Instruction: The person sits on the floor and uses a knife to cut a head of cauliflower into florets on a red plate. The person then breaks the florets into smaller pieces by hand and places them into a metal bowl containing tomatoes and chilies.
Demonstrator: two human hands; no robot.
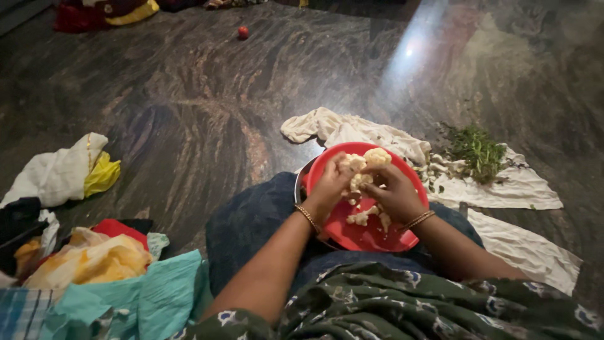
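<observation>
dark veined polished stone floor (189, 113), person seated on it. round red plastic plate (352, 236) rests on the lap, carrying white cauliflower florets (368, 165). left hand (328, 189) and right hand (395, 195) meet above the plate, fingers of both closed on one floret cluster. crumpled white cloth (352, 132) just beyond; green leafy trimmings (478, 151) right.

Both hands on cauliflower (360, 173) over red plate (352, 234)

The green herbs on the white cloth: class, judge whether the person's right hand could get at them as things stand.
Probably yes: the herbs lie just beyond the red plate, on the right hand's side, nothing between, though that hand now holds cauliflower.
</observation>
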